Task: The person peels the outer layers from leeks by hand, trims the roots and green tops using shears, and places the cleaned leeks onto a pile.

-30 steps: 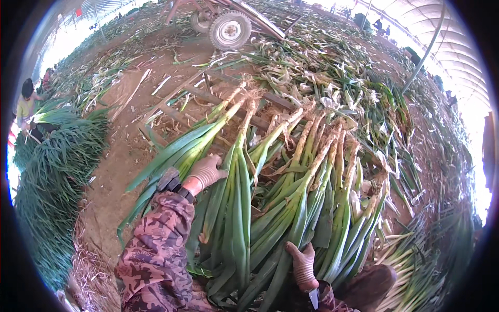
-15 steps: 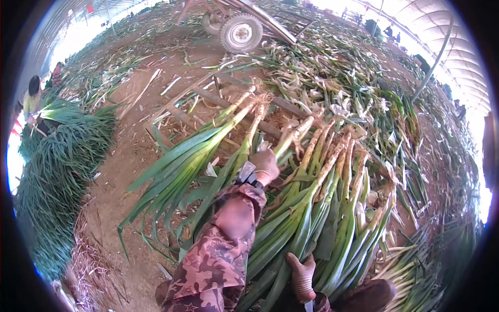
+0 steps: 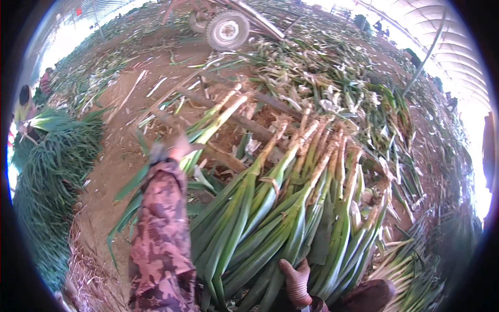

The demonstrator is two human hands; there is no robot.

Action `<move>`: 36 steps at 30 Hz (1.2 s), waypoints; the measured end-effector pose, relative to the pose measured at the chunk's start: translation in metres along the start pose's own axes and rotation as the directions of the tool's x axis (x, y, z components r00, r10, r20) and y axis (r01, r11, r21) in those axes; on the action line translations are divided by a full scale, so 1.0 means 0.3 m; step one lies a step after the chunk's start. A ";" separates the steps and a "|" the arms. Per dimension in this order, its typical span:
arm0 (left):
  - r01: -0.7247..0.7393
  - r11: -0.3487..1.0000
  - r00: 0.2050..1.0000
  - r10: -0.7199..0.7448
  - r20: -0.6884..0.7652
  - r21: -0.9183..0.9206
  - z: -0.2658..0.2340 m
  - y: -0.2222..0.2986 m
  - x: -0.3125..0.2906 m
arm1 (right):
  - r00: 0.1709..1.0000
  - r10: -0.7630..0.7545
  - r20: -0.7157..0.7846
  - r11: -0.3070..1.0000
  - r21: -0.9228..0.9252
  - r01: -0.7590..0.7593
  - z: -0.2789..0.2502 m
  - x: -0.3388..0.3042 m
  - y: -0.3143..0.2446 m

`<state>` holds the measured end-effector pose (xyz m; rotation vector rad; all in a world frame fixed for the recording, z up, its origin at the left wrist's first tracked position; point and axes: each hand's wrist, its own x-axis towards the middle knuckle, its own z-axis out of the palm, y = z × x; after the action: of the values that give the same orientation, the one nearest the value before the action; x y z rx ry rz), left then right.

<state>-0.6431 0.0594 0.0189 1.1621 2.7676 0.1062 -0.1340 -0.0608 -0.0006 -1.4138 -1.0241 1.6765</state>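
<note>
My left hand (image 3: 178, 147) is smeared by motion at the small bunch of leeks (image 3: 221, 119) on the left. Whether its fingers close on them cannot be made out. A large bundle of leeks (image 3: 291, 208) lies across the lower middle, rooty pale ends pointing away and green leaves toward me. Low among those leaves, my gloved right hand (image 3: 297, 283) is closed against them, thumb raised, with some fingers hidden. A small light-coloured piece by its wrist is too cut off to name.
Under the leeks' root ends is a wooden frame (image 3: 218, 112). Cut leaves and trimmings (image 3: 332, 73) cover the ground beyond. A wheeled cart (image 3: 227, 30) stands at the back. Left lies a tall green heap (image 3: 52, 182), with a person (image 3: 25, 106) behind it.
My left hand has moved left, from the middle leek stalks to the small left bunch. Several stalks now lie at the large bundle's left side. My right hand stays nearly in place.
</note>
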 end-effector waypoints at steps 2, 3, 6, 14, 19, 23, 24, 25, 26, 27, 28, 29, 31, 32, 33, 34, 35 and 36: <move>-0.076 0.989 0.995 0.068 -0.071 -0.126 0.071 -0.035 -0.020 | 0.999 -0.032 -0.036 0.999 0.022 0.033 0.012 0.004 -0.009; -0.084 0.984 0.996 0.076 -0.055 -0.157 0.049 -0.015 -0.053 | 0.999 -0.032 -0.037 0.999 0.029 0.033 0.024 -0.002 -0.016; -0.092 0.897 0.995 0.104 0.004 -0.432 0.114 0.005 -0.129 | 1.000 -0.008 -0.021 0.999 0.047 0.009 0.034 -0.012 -0.042; -0.157 0.974 0.980 0.174 0.094 -0.164 0.131 0.401 -0.516 | 0.929 -0.157 0.335 0.969 -0.130 0.211 0.244 0.055 -0.192; -0.167 0.944 0.986 0.161 -0.046 -0.283 0.071 0.429 -0.610 | 0.955 -0.236 0.182 0.838 -0.459 0.295 0.092 0.030 -0.143; -0.504 0.854 0.832 0.520 0.196 -0.128 0.053 0.555 -0.783 | 0.990 -0.128 0.057 0.990 0.074 0.123 -0.138 -0.027 -0.046; -0.469 0.869 0.855 0.492 0.166 -0.157 0.134 0.516 -0.816 | 0.996 -0.048 0.081 0.995 0.090 0.040 -0.124 -0.088 -0.085; -0.467 0.873 0.866 0.484 0.129 -0.140 0.145 0.516 -0.822 | 0.996 0.024 0.081 0.998 -0.060 -0.019 -0.146 -0.109 -0.061; -0.465 0.877 0.874 0.477 0.091 -0.124 0.152 0.506 -0.822 | 0.992 0.097 0.083 0.975 -0.207 -0.078 -0.166 -0.132 -0.035; -0.386 0.893 0.896 0.422 0.136 -0.230 0.142 0.499 -0.801 | 0.987 0.109 0.121 0.979 -0.184 -0.085 -0.162 -0.181 -0.043; -0.359 0.887 0.903 0.409 0.133 -0.290 0.121 0.500 -0.780 | 0.980 0.117 0.161 0.983 -0.156 -0.091 -0.157 -0.235 -0.054; -0.349 0.915 0.919 0.376 0.115 -0.200 0.106 0.521 -0.762 | 0.976 -0.002 0.217 0.971 -0.231 0.053 -0.192 -0.234 0.041; -0.332 0.943 0.943 0.332 0.012 0.004 0.076 0.518 -0.737 | 0.967 -0.106 0.233 0.909 -0.371 0.189 -0.200 -0.341 -0.119; -0.336 0.935 0.936 0.345 -0.069 0.108 0.058 0.519 -0.745 | 0.941 -0.212 0.263 0.800 -0.507 0.322 -0.224 -0.387 -0.189; -0.325 0.928 0.933 0.346 -0.097 0.183 0.045 0.515 -0.743 | 0.948 -0.219 0.232 0.921 -0.272 0.279 -0.271 -0.398 -0.189; -0.342 0.920 0.924 0.366 -0.108 0.191 0.003 0.506 -0.760 | 0.962 -0.250 0.114 0.867 -0.417 0.274 -0.308 -0.411 -0.267; -0.319 0.927 0.935 0.341 -0.092 0.196 -0.021 0.506 -0.798 | 0.911 -0.410 -0.041 0.817 -0.460 0.347 -0.364 -0.380 -0.246; -0.322 0.930 0.938 0.339 -0.076 0.176 -0.050 0.578 -0.861 | 0.791 -0.593 -0.154 0.704 -0.577 0.415 -0.465 -0.338 -0.232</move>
<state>-0.3443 -0.0039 0.0800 1.7062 2.6794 -0.0244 0.0211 -0.1029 0.0931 -1.4750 -1.5670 0.7361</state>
